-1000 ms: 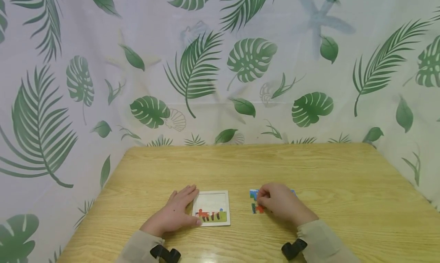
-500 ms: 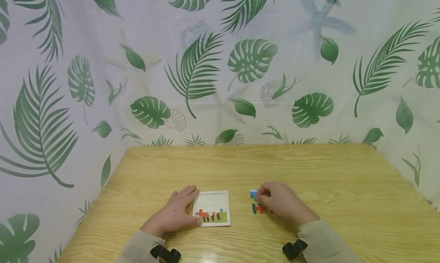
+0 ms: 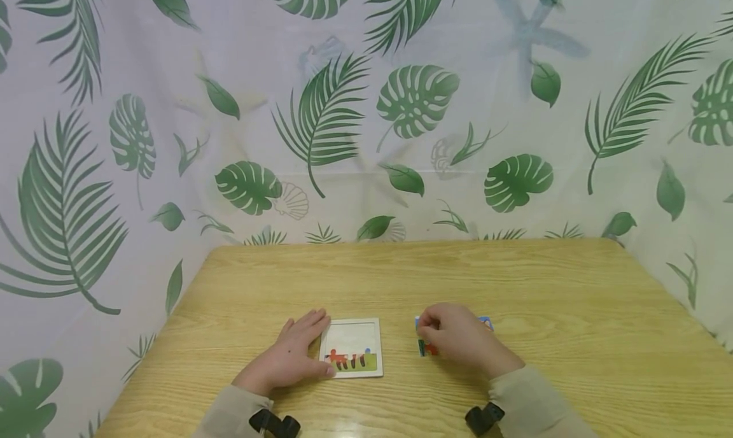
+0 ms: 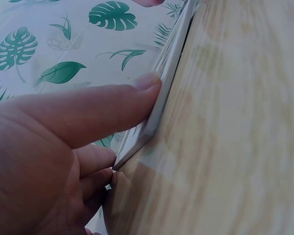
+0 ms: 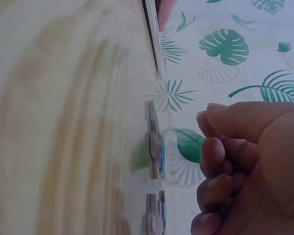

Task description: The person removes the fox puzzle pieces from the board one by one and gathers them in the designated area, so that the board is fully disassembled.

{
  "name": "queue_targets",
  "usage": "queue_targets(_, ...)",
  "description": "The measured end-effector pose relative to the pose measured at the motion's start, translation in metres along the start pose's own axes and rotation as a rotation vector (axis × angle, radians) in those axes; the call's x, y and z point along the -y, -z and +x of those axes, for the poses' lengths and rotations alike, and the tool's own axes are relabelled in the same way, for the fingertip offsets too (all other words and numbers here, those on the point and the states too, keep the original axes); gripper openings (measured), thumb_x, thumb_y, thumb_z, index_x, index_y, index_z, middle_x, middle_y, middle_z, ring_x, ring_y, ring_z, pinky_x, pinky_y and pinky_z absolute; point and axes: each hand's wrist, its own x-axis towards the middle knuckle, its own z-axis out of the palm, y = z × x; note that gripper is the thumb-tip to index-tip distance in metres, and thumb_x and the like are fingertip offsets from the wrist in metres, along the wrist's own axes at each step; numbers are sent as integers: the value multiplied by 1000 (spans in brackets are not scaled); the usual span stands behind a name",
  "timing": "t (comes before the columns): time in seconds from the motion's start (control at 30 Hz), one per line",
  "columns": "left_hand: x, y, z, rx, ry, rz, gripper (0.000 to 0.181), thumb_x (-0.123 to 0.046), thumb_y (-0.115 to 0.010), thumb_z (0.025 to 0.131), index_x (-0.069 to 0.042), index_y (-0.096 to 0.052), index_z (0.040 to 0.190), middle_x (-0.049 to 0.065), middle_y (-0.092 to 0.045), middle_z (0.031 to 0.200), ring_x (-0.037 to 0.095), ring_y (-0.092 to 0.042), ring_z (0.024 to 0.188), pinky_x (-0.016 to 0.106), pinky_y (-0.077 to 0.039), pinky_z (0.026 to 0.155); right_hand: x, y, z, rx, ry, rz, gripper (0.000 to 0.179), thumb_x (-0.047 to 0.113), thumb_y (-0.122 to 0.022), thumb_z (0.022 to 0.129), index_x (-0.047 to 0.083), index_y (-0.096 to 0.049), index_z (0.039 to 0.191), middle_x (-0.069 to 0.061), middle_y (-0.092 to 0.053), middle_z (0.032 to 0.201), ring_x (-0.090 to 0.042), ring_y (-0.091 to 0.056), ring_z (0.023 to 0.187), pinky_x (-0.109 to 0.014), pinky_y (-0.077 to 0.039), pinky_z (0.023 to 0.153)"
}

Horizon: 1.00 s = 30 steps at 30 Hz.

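Observation:
A shallow white-rimmed puzzle tray (image 3: 352, 333) lies flat on the table, with joined pieces in green, red and dark stripes (image 3: 356, 363) along its near side. My left hand (image 3: 289, 354) rests against the tray's left side, fingers extended; in the left wrist view its thumb (image 4: 112, 107) presses on the rim. Over the loose jigsaw pieces to the right hovers my right hand (image 3: 458, 337), fingers curled and thumb against the index finger. No piece shows in that hand in the right wrist view, where loose pieces (image 5: 156, 152) lie on the table beneath it.
The wood-grain table (image 3: 366, 279) spreads around the tray and pieces. Behind it hangs a white cloth (image 3: 343, 221) printed with green leaves. A blue piece (image 3: 485, 321) peeks out beyond the right hand, which hides others. Each sleeve carries a black wrist camera (image 3: 483, 417).
My right hand has shifted a little left over the loose pieces, uncovering a blue one at the right and covering more at the left. The left hand and tray stay in place.

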Motion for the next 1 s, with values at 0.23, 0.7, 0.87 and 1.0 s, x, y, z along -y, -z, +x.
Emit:
queue_targets(0.23, 0, 1, 1, 3, -9, -1, 100, -42, -82, 82, 0, -32, 157, 16, -22, 165, 35, -11, 153, 61, 1, 119, 10, -4, 1, 15, 2, -2, 9, 16, -69, 96, 17, -71, 87, 7, -61, 71, -11, -56, 59, -31, -49, 58)
queue_targets(0.7, 1, -1, 0, 1, -4, 4, 101, -43, -82, 81, -1, -31, 158, 14, -22, 166, 33, -12, 154, 60, 0, 120, 31, -11, 2, 51, 89, 12, 5, 17, -70, 94, 15, -71, 90, 7, -57, 74, -10, -51, 64, -28, -45, 60)
queue_targets(0.87, 0, -1, 0, -4, -3, -5, 101, -43, -81, 82, -2, -31, 158, 15, -24, 165, 34, -13, 153, 60, 1, 120, 39, -20, 9, 106, 109, 42, 4, 19, -69, 95, 15, -70, 96, 5, -54, 73, -10, -45, 59, -29, -41, 57)
queue_targets(1.0, -1, 1, -2, -6, -34, -1, 95, -44, -81, 82, -9, -35, 159, 17, -25, 165, 36, -14, 153, 63, 1, 118, 41, -31, 16, 133, 127, 27, 6, 19, -69, 95, 16, -71, 100, 6, -54, 72, -8, -44, 55, -27, -41, 55)
